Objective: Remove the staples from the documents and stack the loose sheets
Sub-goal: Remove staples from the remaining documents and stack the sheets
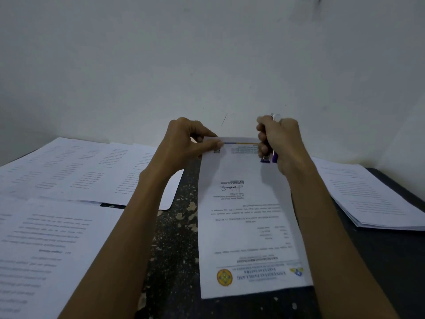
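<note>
A printed document [246, 222] with a university letterhead lies upside down to me on the dark speckled table [174, 245], its far end lifted. My left hand [184, 143] pinches the far left corner of this document between thumb and fingers. My right hand [278, 141] grips a purple stapler [268, 157] upright at the far right corner; its purple end touches the paper. The staple itself is hidden by my fingers.
Several printed sheets [76, 171] are spread over the left of the table, with another page [46, 254] at the near left. A stack of sheets [372, 199] lies at the right. A white wall [207, 65] stands directly behind the table.
</note>
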